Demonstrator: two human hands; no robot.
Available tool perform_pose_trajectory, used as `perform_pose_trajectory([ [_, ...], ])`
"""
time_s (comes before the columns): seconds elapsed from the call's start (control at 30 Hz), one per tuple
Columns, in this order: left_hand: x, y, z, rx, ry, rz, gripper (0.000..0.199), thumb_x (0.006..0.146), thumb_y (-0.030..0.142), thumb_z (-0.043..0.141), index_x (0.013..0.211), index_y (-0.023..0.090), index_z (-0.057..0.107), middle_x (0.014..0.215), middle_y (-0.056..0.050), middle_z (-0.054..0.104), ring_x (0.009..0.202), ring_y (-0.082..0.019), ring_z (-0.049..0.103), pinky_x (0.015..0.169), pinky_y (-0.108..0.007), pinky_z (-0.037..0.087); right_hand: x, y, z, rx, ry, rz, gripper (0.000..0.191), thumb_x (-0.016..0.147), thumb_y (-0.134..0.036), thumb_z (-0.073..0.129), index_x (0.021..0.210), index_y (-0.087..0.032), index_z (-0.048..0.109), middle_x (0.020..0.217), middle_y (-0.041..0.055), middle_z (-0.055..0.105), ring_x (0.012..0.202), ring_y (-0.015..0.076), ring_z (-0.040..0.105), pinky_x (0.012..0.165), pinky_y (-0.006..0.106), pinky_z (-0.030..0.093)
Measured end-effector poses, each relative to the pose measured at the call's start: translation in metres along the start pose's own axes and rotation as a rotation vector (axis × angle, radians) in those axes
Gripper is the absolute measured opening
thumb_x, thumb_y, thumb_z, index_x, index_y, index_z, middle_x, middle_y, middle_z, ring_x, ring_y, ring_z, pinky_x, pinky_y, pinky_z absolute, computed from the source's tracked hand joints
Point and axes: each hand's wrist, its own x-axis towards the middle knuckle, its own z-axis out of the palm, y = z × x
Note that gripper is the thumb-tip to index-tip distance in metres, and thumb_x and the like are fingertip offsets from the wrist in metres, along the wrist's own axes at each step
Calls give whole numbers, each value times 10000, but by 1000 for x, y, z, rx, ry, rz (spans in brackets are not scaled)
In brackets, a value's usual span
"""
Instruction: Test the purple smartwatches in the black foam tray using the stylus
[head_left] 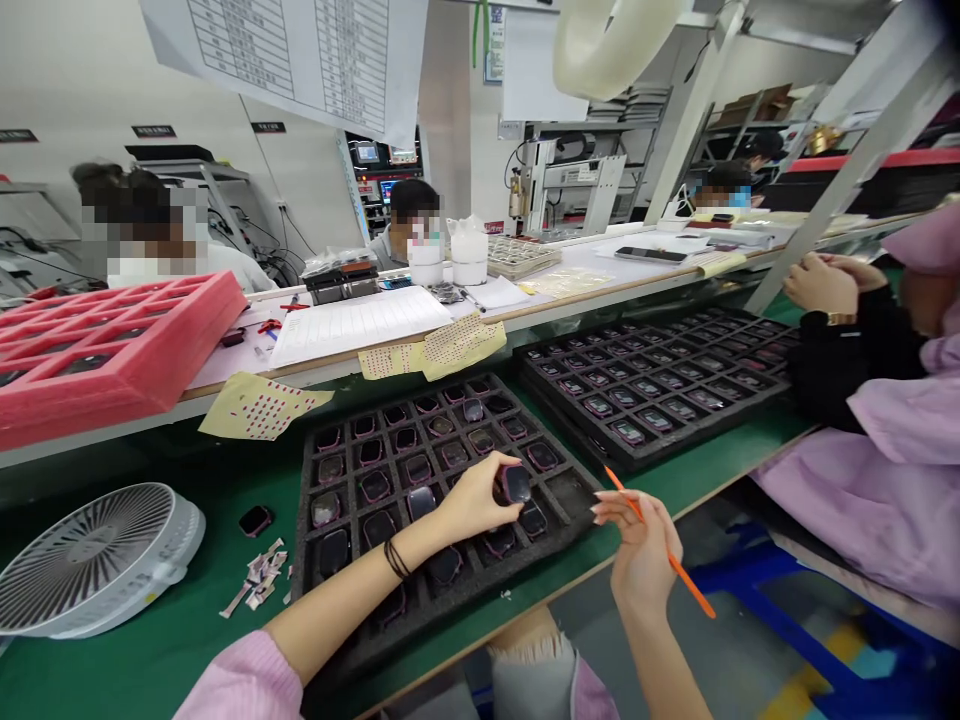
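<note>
Between the thumb and fingers of my left hand (484,497) is a smartwatch case (517,484) with a dark screen and a pinkish rim. It is held just above a black foam tray (574,500), whose compartments hold many similar watch cases. My right hand (646,545), off the tray's right corner, grips a thin orange stick (690,583) with a pointed upper end. The stick is apart from the watch case. Part of the tray is hidden under my left forearm.
A second black tray of watch cases (630,432) lies to the right, near a co-worker's hands (825,287). On the green table at left are a white fan (97,555), a single watch case (255,520) and small paper scraps (259,578). A shelf with a pink foam tray (142,370) runs behind.
</note>
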Motion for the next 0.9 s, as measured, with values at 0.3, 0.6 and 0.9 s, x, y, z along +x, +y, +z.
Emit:
perform_pose_trajectory([
  [0.3, 33, 10, 68, 421, -186, 157, 481, 937, 396, 443, 1351, 153, 426, 1482, -170, 363, 1403, -295, 271, 1149, -549, 129, 7, -15, -45, -79, 98, -30, 197, 835, -354, 587, 770, -170, 616, 716, 37, 686, 574, 166, 617, 520, 284, 455],
  [0.6, -5, 24, 43, 410, -341, 151, 566, 961, 438, 385, 1449, 166, 294, 1512, -162, 292, 1428, -279, 184, 1150, -568, 105, 0, -9, -43, -212, -48, 9, 258, 867, -423, 551, 857, -170, 604, 783, 62, 680, 646, 192, 631, 545, 296, 474],
  [0.9, -121, 52, -14, 330, -181, 53, 365, 931, 269, 488, 1295, 275, 509, 1458, -91, 421, 1375, -250, 339, 1139, -540, 237, 0, -4, 16, -647, -589, -224, 206, 875, -403, 548, 876, -226, 654, 870, 64, 700, 705, 212, 633, 677, 327, 513],
])
